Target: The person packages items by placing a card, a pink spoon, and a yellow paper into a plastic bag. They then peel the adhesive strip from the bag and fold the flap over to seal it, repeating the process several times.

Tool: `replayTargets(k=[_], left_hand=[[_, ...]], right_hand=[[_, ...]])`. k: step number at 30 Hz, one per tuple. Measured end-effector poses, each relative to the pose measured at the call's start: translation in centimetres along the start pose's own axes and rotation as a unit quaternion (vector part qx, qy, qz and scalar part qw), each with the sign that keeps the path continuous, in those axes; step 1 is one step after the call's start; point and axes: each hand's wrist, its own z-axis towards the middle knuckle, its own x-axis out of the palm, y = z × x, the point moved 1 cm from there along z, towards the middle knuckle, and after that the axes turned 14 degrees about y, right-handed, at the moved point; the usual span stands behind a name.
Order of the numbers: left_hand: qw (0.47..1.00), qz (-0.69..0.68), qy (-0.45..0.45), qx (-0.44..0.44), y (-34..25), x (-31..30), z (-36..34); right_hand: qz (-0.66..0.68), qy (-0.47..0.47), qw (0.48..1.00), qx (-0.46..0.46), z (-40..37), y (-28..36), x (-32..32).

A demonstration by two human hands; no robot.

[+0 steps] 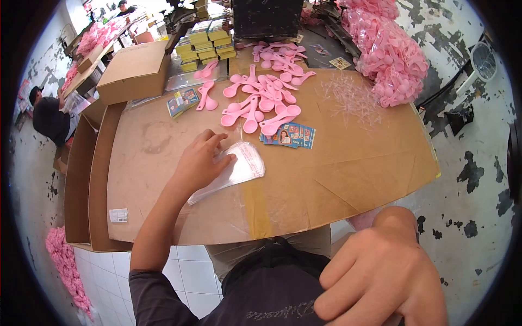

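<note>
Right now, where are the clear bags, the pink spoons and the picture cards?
clear bags (247, 165): head view, uncovered right end of the stack.
pink spoons (266, 100): head view, middle of the pile.
picture cards (298, 136): head view, top card.

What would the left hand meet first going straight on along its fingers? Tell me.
The left hand rests on the clear bags; past them, probably the pink spoons come first.

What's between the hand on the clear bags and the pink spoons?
Nothing: bare cardboard separates the left hand from the spoons, seen in the head view.
</note>
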Motion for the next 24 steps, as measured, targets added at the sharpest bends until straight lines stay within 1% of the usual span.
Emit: replayTargets(k=[1,3,5,6,7,8,9,10,12,13,16,18,22,24], left_hand=[[1.000,-0.002,0.005,0.003,0.2,0.1,0.0],[1.000,-0.009,0.008,0.007,0.6,0.1,0.0],[0.999,-0.032,-0.001,0.024,1.0,0.3,-0.2],[0.999,-0.043,-0.006,0.031,1.3,0.3,-0.3],[0.999,-0.047,-0.004,0.026,1.5,0.2,-0.2],[0.998,-0.053,-0.003,0.021,1.5,0.3,-0.1],[0.998,-0.058,0.000,0.016,1.5,0.3,-0.1],[0.998,-0.057,-0.001,0.015,1.6,0.5,0.0],[0.998,-0.055,-0.001,0.014,1.9,0.7,0.4],[0.997,-0.083,0.002,0.005,1.9,0.7,0.4],[0.987,-0.161,0.007,-0.014,1.9,0.9,0.3],[0.978,-0.207,0.009,-0.015,2.0,1.0,0.2],[0.980,-0.195,-0.022,0.011,2.7,1.3,0.3],[0.979,-0.199,-0.032,0.028,2.9,1.3,0.2]], right_hand=[[-0.009,0.013,1.000,0.012,-0.4,-0.1,-0.5],[-0.023,0.120,0.988,0.089,-2.4,-0.3,-2.6],[-0.054,0.185,0.945,0.264,-5.4,-1.7,-4.6],[-0.076,0.156,0.912,0.371,-6.7,-3.1,-4.9],[-0.155,0.113,0.882,0.431,-8.4,-5.5,-5.8],[-0.232,0.068,0.840,0.485,-10.4,-8.2,-7.0],[-0.336,0.091,0.799,0.491,-12.6,-10.6,-8.2],[-0.436,0.113,0.746,0.491,-14.8,-12.5,-9.3],[-0.467,0.121,0.712,0.510,-17.8,-15.0,-10.2],[-0.482,0.125,0.695,0.520,-18.3,-15.7,-10.4],[-0.438,0.094,0.720,0.530,-18.4,-16.7,-11.2],[-0.380,0.060,0.727,0.568,-17.6,-16.7,-11.8],[-0.295,-0.046,0.733,0.610,-17.9,-17.4,-12.4],[-0.300,-0.063,0.746,0.592,-18.2,-17.1,-12.6]])
